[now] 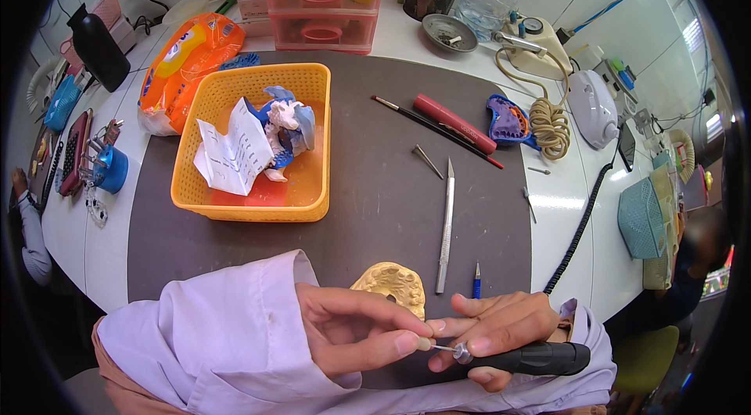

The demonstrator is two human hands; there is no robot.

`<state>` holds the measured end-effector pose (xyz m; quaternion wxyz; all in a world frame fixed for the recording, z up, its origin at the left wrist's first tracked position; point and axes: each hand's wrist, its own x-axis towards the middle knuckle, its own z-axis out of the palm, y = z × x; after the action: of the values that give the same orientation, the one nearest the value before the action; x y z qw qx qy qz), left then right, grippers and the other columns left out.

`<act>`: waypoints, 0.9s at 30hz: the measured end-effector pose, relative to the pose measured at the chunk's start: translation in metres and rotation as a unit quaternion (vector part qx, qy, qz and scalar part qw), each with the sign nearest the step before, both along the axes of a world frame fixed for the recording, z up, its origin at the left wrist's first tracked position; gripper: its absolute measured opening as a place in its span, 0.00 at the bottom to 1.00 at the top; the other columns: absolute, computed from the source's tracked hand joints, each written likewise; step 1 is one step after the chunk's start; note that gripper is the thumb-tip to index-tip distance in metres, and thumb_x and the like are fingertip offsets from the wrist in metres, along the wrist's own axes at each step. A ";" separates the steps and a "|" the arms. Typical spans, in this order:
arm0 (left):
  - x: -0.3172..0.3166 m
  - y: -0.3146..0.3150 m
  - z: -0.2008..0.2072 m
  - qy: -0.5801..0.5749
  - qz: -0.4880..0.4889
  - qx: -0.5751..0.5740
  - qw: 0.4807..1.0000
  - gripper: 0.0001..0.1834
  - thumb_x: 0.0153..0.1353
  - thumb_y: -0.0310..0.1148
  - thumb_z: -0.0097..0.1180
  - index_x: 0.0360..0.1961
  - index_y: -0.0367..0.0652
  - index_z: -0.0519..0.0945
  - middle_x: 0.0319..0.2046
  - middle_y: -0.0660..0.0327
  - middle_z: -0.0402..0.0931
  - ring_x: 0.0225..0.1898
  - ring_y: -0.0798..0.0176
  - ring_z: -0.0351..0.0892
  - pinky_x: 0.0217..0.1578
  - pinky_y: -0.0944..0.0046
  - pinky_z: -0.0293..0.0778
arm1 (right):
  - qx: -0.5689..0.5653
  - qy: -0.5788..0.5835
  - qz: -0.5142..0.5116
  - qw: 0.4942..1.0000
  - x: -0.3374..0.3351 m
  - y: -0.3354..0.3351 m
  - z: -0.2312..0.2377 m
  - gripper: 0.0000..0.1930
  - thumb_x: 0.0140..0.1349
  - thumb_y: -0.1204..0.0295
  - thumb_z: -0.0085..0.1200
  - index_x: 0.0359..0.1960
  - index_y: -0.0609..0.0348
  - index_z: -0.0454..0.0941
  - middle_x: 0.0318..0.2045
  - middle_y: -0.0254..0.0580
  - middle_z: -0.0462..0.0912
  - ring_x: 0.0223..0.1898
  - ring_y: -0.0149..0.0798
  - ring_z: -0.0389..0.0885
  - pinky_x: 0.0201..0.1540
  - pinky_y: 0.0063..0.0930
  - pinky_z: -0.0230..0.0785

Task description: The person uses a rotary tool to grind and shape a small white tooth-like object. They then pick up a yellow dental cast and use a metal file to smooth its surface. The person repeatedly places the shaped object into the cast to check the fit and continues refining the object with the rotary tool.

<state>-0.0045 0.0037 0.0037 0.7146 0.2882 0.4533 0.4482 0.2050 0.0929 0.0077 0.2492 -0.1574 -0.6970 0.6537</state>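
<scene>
My right hand (512, 325) is wrapped round a black dental handpiece (544, 359) with a silver nose and a thin metal shaft pointing left. Between the thumb and forefinger of my left hand (348, 329) is a small cream-coloured piece (425, 343), which meets the tip of that shaft. Its exact shape is mostly hidden by the fingers. The fingertips of both hands touch. Just beyond them rests a yellowish plaster dental model (389, 280), partly covered by my left hand. A silver craft knife (447, 231) and a blue-handled small tool (476, 283) lie beyond my right hand.
On the dark mat a yellow basket (250, 213) holds papers and crumpled scraps. Brushes (422, 122), a maroon tube (454, 122) and a purple-filled impression tray (508, 119) lie farther off. Pink drawers (322, 30) stand behind. A black coiled cord (579, 227) runs along the right. Other people are at both sides.
</scene>
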 end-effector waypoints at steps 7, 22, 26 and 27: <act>-0.002 0.001 0.003 0.016 -0.023 -0.022 0.999 0.08 0.59 0.21 0.52 0.39 0.31 0.79 0.34 0.49 0.79 0.40 0.61 0.78 0.44 0.66 0.72 | 0.019 0.011 -0.004 1.000 0.000 0.000 -0.001 0.14 0.50 0.74 0.64 0.39 0.47 0.76 0.36 0.53 0.83 0.43 0.48 0.81 0.60 0.41 0.60; -0.002 0.003 0.008 0.041 -0.032 -0.063 0.997 0.08 0.60 0.23 0.52 0.39 0.31 0.79 0.34 0.50 0.79 0.39 0.64 0.77 0.42 0.67 0.71 | 0.028 0.027 0.002 0.999 -0.001 0.001 -0.006 0.15 0.51 0.75 0.63 0.40 0.49 0.76 0.31 0.49 0.84 0.45 0.46 0.80 0.62 0.38 0.58; -0.002 0.001 0.003 0.023 -0.025 -0.034 0.999 0.08 0.60 0.23 0.52 0.39 0.31 0.79 0.34 0.50 0.79 0.39 0.63 0.78 0.44 0.66 0.72 | 0.032 0.023 0.008 0.999 -0.001 0.001 -0.005 0.14 0.52 0.75 0.63 0.40 0.50 0.75 0.31 0.49 0.84 0.45 0.46 0.80 0.62 0.37 0.58; -0.002 0.001 0.002 0.017 -0.022 -0.028 0.999 0.08 0.60 0.23 0.52 0.39 0.31 0.79 0.34 0.50 0.79 0.39 0.63 0.78 0.44 0.66 0.72 | 0.033 0.025 0.009 0.999 -0.001 0.001 -0.006 0.14 0.52 0.75 0.63 0.40 0.50 0.75 0.31 0.49 0.84 0.45 0.46 0.80 0.62 0.37 0.58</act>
<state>-0.0065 0.0046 0.0058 0.7241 0.2860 0.4713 0.4144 0.2042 0.0943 0.0019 0.2658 -0.1266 -0.7130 0.6364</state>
